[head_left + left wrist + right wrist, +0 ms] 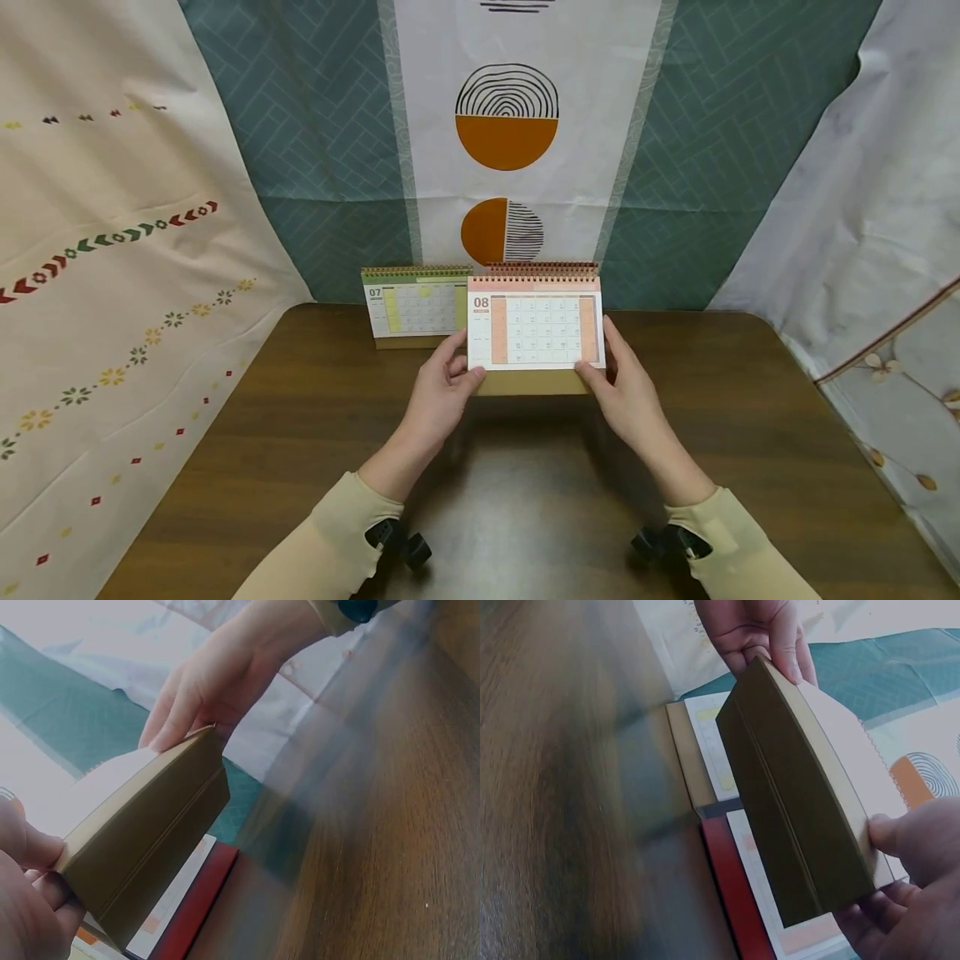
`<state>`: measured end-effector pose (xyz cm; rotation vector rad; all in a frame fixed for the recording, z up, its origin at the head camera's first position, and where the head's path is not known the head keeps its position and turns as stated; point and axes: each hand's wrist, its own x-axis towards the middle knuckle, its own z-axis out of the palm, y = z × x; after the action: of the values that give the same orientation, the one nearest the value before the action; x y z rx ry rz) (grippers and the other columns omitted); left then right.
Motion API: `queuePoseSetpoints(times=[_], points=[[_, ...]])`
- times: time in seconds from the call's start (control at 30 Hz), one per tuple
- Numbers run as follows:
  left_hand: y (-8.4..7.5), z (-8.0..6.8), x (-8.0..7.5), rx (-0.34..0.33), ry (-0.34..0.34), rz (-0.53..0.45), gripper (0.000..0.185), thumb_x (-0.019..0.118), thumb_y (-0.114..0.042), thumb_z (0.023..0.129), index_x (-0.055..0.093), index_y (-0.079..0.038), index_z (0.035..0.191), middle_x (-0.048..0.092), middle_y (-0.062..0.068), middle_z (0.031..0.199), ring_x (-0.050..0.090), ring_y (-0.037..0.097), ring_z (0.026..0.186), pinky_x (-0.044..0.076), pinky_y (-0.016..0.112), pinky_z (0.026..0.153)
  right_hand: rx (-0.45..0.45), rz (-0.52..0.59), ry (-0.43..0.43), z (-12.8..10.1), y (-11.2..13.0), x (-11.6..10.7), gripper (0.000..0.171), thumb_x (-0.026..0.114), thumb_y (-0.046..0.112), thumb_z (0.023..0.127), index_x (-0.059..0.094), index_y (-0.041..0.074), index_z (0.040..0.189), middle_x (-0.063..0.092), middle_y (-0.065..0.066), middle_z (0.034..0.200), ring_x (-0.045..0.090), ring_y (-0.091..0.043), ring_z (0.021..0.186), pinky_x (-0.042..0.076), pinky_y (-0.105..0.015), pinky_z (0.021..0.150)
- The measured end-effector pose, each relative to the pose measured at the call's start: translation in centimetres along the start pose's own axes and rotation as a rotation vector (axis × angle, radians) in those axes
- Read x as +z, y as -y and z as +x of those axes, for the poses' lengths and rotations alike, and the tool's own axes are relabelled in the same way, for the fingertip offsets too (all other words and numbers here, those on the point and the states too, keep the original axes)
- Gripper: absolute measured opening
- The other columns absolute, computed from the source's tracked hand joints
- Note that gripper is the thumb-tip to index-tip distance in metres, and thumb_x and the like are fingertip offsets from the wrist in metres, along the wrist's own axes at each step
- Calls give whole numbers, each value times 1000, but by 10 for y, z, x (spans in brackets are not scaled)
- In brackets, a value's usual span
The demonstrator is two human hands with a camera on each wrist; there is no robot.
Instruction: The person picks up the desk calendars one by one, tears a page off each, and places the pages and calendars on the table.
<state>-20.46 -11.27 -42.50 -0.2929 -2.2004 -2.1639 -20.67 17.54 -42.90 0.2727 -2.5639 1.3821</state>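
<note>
Both hands hold a spiral-bound desk calendar (536, 329) marked 08, with a pink top strip and a tan card base. My left hand (438, 390) grips its lower left corner, thumb on the front. At the lower right corner my right hand (628, 392) grips it the same way. The wrist views show the calendar's folded base (150, 825) raised above the table. Behind it stands another calendar with a red base (739, 889), mostly hidden in the head view. A green-topped calendar (416, 304) marked 07 stands at the left.
The brown wooden table (300, 467) ends at a green and white patterned cloth (322, 167) hanging behind the calendars. A cream cloth (135, 275) hangs at the left and a pale floral cloth (870, 250) at the right.
</note>
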Motion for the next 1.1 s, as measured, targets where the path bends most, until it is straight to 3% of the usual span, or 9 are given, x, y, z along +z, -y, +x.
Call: queuePoseSetpoints(times=[0.27, 0.7, 0.97, 1.1], points=[[-1, -1, 1, 22, -48, -4, 67, 66, 10, 106, 41, -3, 167, 76, 22, 128, 75, 27, 110, 58, 25, 85, -95, -65, -6, -3, -1, 1, 90, 80, 11, 103, 25, 5, 175, 52, -23, 149, 60, -35, 117, 53, -51, 98], [2, 0, 2, 35, -46, -34, 66, 66, 12, 105, 44, -2, 165, 76, 26, 128, 75, 23, 107, 58, 25, 85, -100, 99, -41, 1, -3, 1, 84, 78, -5, 100, 35, 3, 171, 43, -24, 154, 53, -39, 140, 45, -60, 115], [0, 1, 3, 23, -40, -59, 64, 64, 13, 105, 45, -3, 164, 74, 24, 134, 75, 26, 113, 59, 26, 89, -122, 125, -114, 3, -2, -1, 73, 79, -3, 100, 49, 7, 166, 50, -19, 152, 58, -31, 131, 45, -25, 107], [0, 1, 4, 18, -36, -60, 65, 64, 14, 105, 45, -3, 165, 73, 25, 135, 74, 25, 114, 59, 26, 90, -120, 130, -130, 3, -3, -2, 71, 80, -2, 100, 52, 7, 164, 52, -18, 150, 58, -29, 129, 46, -28, 107]])
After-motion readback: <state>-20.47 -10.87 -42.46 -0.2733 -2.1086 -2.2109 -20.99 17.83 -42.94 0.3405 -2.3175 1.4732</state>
